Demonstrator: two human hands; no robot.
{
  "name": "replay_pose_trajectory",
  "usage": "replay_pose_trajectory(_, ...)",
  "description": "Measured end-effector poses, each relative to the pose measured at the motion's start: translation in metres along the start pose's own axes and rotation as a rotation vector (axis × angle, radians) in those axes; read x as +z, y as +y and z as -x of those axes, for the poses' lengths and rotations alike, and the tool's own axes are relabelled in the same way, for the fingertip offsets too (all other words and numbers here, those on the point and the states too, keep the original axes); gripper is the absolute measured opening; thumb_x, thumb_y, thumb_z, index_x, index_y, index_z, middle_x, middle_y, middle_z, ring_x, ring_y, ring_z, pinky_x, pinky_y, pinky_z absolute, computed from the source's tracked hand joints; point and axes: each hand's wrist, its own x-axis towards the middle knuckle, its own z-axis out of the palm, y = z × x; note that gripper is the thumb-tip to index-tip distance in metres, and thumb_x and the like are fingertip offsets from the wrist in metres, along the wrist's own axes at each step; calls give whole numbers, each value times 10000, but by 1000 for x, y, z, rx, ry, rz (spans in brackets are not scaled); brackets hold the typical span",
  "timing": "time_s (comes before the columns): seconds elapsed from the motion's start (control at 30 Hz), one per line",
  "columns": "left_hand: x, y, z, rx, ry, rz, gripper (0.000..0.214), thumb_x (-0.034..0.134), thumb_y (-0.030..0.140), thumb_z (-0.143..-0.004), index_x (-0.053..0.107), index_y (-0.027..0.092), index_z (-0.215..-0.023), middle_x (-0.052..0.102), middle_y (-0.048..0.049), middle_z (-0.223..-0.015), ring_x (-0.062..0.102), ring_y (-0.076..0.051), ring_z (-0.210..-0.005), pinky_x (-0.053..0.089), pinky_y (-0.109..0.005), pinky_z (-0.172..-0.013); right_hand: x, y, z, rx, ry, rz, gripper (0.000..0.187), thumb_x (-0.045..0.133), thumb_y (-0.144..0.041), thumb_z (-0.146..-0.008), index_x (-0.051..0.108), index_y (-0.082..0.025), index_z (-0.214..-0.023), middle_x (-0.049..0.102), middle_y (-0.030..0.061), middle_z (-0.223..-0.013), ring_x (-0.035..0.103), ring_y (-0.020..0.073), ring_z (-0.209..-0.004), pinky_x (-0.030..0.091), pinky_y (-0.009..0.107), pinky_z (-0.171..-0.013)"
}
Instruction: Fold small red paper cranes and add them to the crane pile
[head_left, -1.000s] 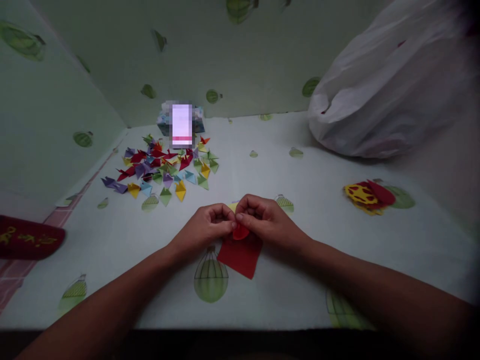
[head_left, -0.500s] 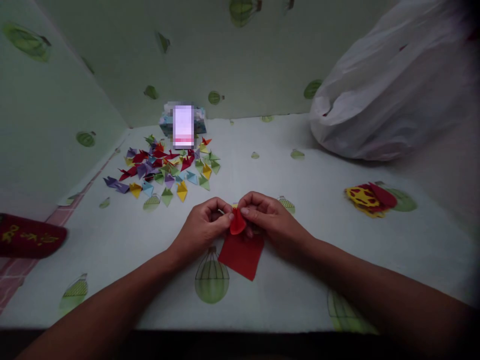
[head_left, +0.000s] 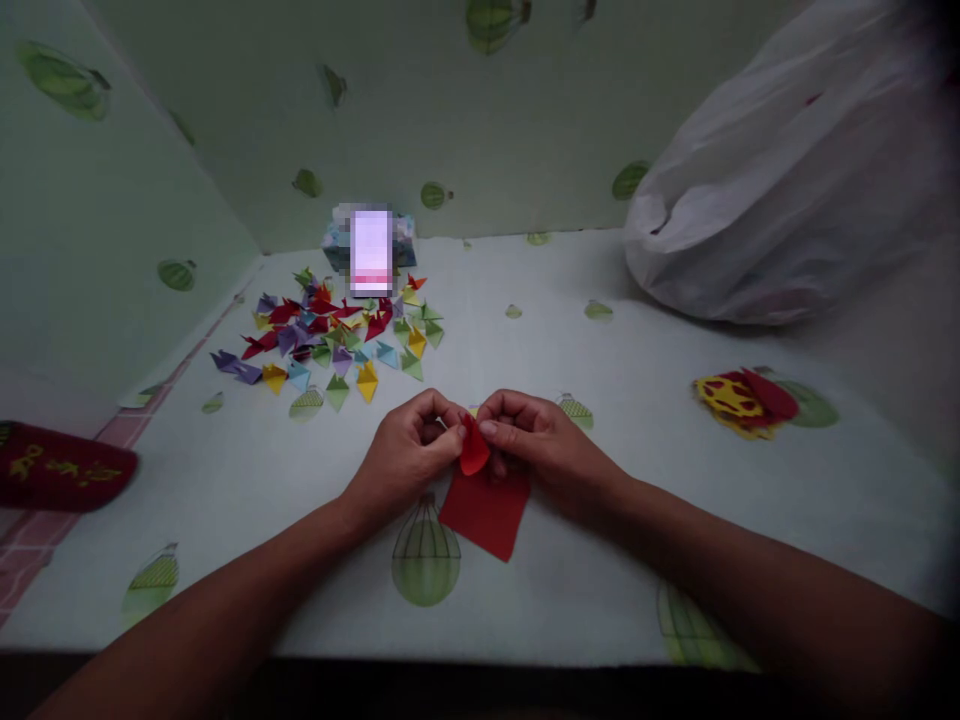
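A small piece of folded red paper (head_left: 473, 452) is pinched between my two hands, its lower flap curving toward me. My left hand (head_left: 421, 438) grips its left side with thumb and forefinger. On the other side, my right hand (head_left: 531, 432) pinches the paper's right edge, fingers curled. Below them a flat red paper square (head_left: 487, 512) lies on the table, its upper part hidden by the hands and the folded piece. To the left and farther back spreads a pile of small folded paper cranes (head_left: 322, 335) in several colours.
A lit phone (head_left: 372, 245) leans on a tissue box (head_left: 406, 240) behind the pile. A white plastic bag (head_left: 750, 220) stands back right. Yellow and red cut-outs (head_left: 739, 400) lie to the right. A dark red object with yellow characters (head_left: 67, 468) is at the left edge.
The view has shifted slightly. Both hands keep hold of the folded red paper, whose flap now looks a little narrower and more turned; the square beneath stays put.
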Motion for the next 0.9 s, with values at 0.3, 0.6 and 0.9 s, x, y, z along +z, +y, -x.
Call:
replay_pose_trajectory(0.3, 1, 0, 1, 11, -43, 33, 180, 705, 273, -740, 561, 165, -732, 666, -44, -927, 613, -139, -776, 496, -250, -678, 1, -8, 1, -16, 68, 167, 239, 710, -370, -797, 578, -173, -765, 582, -25, -601, 501, 93, -516, 369, 224, -500)
replay_pose_trajectory(0.6, 1, 0, 1, -31, -86, 85, 178, 703, 267, -759, 552, 174, -763, 678, -21, -792, 637, -141, -703, 499, -251, -623, 1, -3, 1, -7, 33, 23, 224, 669, -368, -857, 604, -170, -775, 585, -25, -578, 509, 89, -512, 384, 225, -522)
replay_pose_trajectory(0.9, -1, 1, 0, -43, -17, 33, 202, 714, 299, -733, 554, 176, -744, 638, -2, -732, 580, -117, -627, 444, -223, -554, -2, 2, -1, 49, -30, -114, 190, 734, -312, -811, 610, -171, -839, 612, -27, -618, 525, 86, -526, 400, 220, -550)
